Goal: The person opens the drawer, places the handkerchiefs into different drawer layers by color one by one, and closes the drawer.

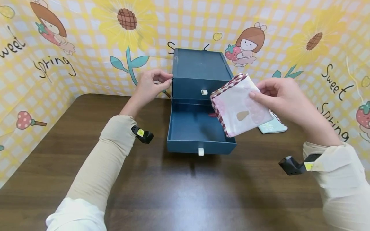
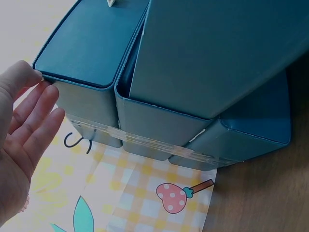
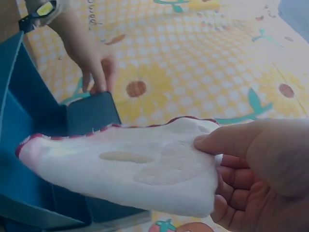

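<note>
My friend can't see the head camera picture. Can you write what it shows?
A person's right hand holds up a folded white cloth by an open drawer, while the left hand touches the side of the blue box above it. Another folded cloth lies on the brown table, and the yellow checked backdrop has sunflowers.

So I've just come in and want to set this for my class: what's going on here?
A person's right hand pinches a folded white cloth with a checked edge, holding it up by an open drawer. Their left hand touches the left side of the blue box that the drawer belongs to. The drawer just above is shut. A second, pale blue-green cloth lies on the table to the right of the box.
</note>
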Demonstrator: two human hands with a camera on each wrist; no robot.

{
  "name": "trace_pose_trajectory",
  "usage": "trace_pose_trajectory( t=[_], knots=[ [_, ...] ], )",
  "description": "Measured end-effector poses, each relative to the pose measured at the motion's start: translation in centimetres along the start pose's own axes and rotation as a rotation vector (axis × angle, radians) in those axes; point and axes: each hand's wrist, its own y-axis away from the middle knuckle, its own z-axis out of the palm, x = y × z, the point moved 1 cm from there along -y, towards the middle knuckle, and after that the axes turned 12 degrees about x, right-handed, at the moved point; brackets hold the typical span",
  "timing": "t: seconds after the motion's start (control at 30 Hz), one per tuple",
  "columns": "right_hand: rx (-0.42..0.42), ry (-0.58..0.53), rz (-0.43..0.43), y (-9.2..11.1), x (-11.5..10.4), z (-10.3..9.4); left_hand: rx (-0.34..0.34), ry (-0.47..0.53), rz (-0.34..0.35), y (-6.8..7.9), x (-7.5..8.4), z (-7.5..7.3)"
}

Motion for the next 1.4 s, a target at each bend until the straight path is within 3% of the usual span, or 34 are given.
trace_pose_trajectory(
  t=[0.43,0.93,1.07,1.4],
  knots=[
    [-0.065,-0.024,-0.08,-1.0,-1.5,3.3,-0.002,0.003,-0.011,-0.1,0.1,-0.1],
    [-0.171,-0.078,-0.024,-3.0,-2.8,7.6,0.002,-0.03,-0.007,-0.3,-0.2,-0.7],
    [-0.214,-0.107,0.028,-3.2,-2.9,8.6,-0.003,-0.02,-0.007,-0.2,-0.3,-0.6],
    [-0.304,-0.044,0.046,-3.6,-2.7,10.0,-0.016,0.001,-0.014,-0.2,-0.2,-0.1]
  ],
)
